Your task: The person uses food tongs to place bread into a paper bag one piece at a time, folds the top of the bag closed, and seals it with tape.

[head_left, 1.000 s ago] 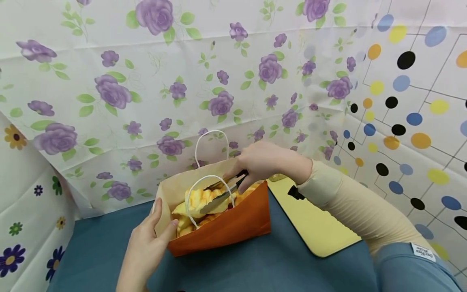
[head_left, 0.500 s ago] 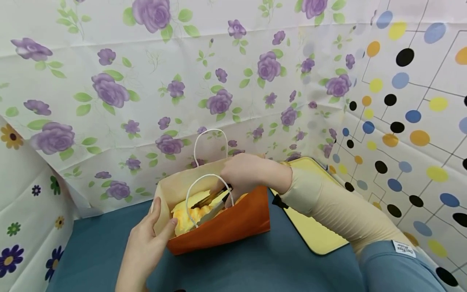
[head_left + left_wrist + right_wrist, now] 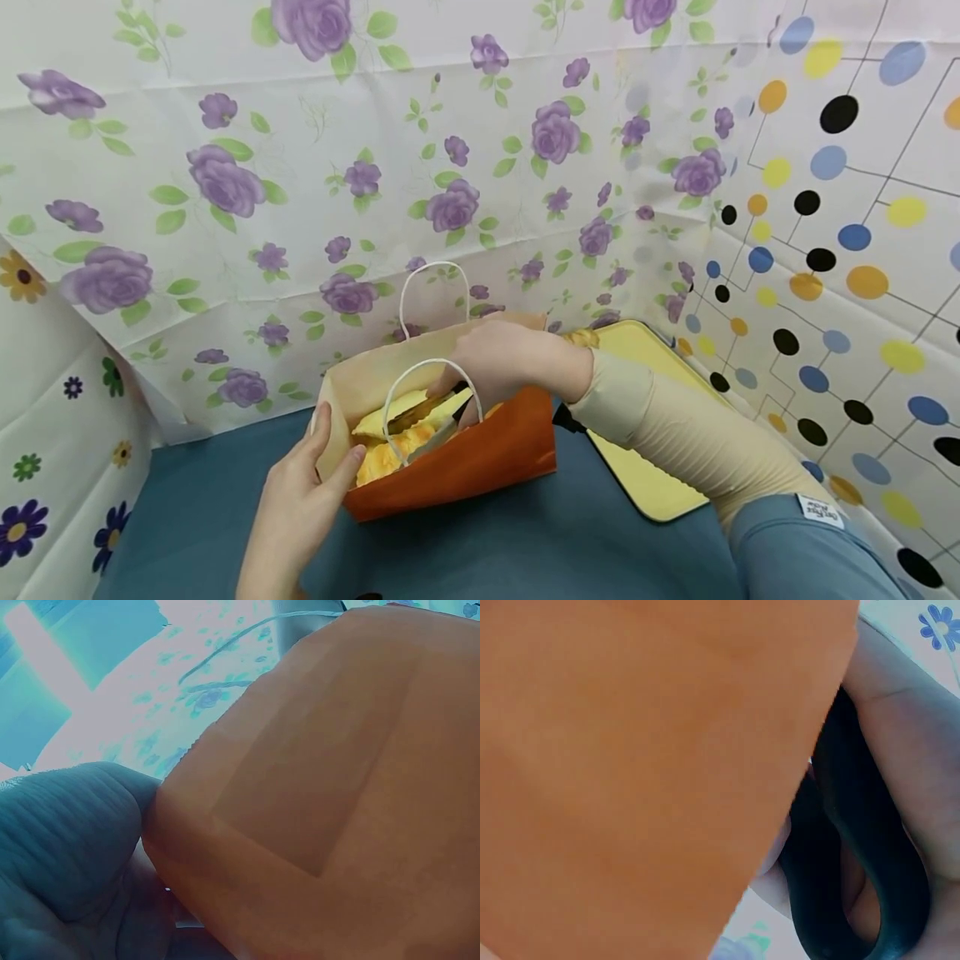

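An orange paper bag [image 3: 457, 479] with white cord handles stands tilted toward me, its mouth showing a cream inside. My left hand [image 3: 296, 487] grips the bag's left edge, thumb in front and fingers behind. Reaching into the right part of the mouth, my right hand [image 3: 502, 358] holds tongs [image 3: 433, 440] with metal arms and black handles. The looped black handle [image 3: 889, 862] lies against the palm in the right wrist view. Between and below the tongs' arms lie yellow pieces of bread [image 3: 390, 458] inside the bag. The bag's front wall hides the tongs' tips.
A yellow tray [image 3: 637, 467] with a dark rim lies to the right, partly under my right forearm. A piece of bread [image 3: 581, 337] shows at its far end. Flowered sheeting [image 3: 300, 208] rises behind the blue tabletop [image 3: 225, 500].
My right hand has moved left and down, deeper into the bag. The tongs and the bread at their arms have sunk lower. My left hand stays on the bag's edge.
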The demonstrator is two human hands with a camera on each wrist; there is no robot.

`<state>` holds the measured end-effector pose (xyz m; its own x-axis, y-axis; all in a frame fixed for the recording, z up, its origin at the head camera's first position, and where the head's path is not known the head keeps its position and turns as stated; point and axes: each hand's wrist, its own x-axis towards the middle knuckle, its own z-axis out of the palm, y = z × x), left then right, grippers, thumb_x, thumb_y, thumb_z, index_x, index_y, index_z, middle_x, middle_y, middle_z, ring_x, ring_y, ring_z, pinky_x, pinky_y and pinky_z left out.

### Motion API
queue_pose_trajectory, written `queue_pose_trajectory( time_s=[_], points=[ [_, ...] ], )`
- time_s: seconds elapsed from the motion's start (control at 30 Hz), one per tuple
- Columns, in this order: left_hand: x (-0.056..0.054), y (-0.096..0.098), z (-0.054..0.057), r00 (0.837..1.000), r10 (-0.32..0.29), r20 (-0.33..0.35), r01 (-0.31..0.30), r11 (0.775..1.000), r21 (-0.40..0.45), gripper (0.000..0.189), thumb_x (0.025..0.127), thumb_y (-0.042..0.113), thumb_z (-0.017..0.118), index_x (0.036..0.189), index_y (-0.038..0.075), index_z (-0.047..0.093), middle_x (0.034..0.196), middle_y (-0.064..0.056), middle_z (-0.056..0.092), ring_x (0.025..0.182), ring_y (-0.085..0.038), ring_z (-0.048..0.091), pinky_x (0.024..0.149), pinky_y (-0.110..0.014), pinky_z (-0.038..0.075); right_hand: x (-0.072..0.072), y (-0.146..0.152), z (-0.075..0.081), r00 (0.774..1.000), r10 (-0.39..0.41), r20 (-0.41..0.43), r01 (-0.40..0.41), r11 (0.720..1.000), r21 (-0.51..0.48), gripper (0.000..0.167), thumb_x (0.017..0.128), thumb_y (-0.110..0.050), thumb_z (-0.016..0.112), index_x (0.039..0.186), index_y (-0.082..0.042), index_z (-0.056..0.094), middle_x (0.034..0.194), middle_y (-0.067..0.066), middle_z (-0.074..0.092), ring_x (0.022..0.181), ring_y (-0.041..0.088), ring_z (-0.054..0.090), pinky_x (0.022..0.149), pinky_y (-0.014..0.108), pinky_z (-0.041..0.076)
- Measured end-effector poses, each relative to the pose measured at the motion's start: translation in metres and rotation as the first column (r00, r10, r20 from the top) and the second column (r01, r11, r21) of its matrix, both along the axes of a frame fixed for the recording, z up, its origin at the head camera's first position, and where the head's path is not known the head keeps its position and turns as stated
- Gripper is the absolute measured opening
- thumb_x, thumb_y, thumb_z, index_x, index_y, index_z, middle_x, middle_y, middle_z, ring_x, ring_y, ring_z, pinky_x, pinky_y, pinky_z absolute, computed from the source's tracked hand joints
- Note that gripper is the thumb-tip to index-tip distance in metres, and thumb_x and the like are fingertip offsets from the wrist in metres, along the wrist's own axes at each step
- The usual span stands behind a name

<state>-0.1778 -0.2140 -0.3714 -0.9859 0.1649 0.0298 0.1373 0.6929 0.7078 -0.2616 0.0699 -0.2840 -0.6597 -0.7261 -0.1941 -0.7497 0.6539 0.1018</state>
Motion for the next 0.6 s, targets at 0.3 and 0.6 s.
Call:
queue_pose_trajectory(
  time_s=[0.3, 0.6],
  points=[
    [0.0, -0.001, -0.001, 1.0, -0.002, -0.013, 0.002, 1.0, 0.002, 0.086, 0.109, 0.051, 0.06, 0.17, 0.007, 0.019, 0.175, -0.009, 0.016, 0.159, -0.04, 0.022, 0.123, -0.065, 0.025, -0.004, 0.011, 0.005, 0.999, -0.022, 0.039, 0.024, 0.999, -0.042, 0.069, 0.084, -0.065, 0.081, 0.146, -0.038, 0.068, 0.071, -0.012, 0.063, 0.07, 0.011, 0.059, 0.062, 0.031, 0.041],
    [0.0, 0.0, -0.001, 1.0, 0.0, 0.0, 0.0, 1.0, -0.007, 0.085, 0.109, 0.05, 0.06, 0.17, 0.007, 0.017, 0.175, -0.01, 0.016, 0.159, -0.04, 0.022, 0.122, -0.065, 0.026, -0.006, 0.023, 0.003, 1.0, 0.01, -0.012, -0.012, 0.993, -0.116, 0.055, 0.083, -0.07, 0.078, 0.123, -0.032, 0.08, 0.066, -0.012, 0.057, 0.063, 0.01, 0.054, 0.06, 0.031, 0.04]
  ],
)
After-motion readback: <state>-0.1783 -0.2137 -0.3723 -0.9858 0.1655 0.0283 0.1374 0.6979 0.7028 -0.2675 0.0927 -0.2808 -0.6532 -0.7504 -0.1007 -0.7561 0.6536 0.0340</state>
